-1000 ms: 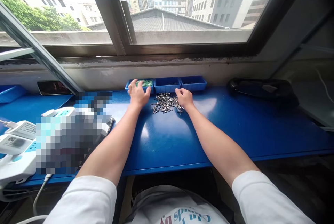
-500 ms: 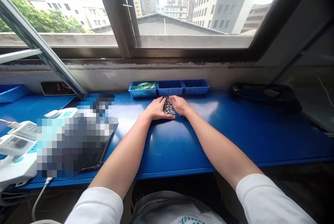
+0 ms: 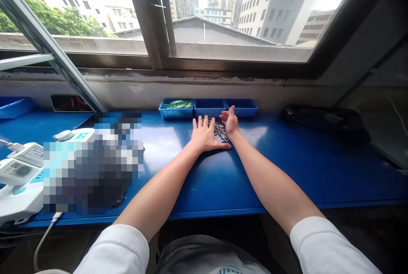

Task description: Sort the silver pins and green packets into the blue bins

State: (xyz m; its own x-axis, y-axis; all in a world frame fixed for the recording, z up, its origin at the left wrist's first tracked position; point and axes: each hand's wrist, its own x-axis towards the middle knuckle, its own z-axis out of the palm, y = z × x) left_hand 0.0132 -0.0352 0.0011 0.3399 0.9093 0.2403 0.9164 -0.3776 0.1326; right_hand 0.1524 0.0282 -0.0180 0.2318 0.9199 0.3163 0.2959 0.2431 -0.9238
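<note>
A loose pile of small, thin metal pins (image 3: 220,131) lies on the blue tabletop between my hands. My left hand (image 3: 204,135) rests palm down over the pile's left side, fingers spread and thumb stretched to the right along its near edge. On the pile's right side my right hand (image 3: 230,121) stands on its edge, thumb up and fingers extended, palm facing the pins. Part of the pile is hidden beneath the left fingers. Just behind my hands are three joined blue bins: a left bin (image 3: 162,111) with green packets, a middle bin (image 3: 198,111) and a right bin (image 3: 251,110), both holding small dark pieces.
At the left are a white power strip (image 3: 19,206) with plugs and cables, a pixelated area, and a phone (image 3: 70,103) leaning near a metal frame (image 3: 65,67). A black bag-like object (image 3: 325,123) lies at the back right. Windows stand behind the table.
My left hand has moved right and spread flatter over the pins. My right hand has turned upright onto its edge. The pile looks more spread out toward the right.
</note>
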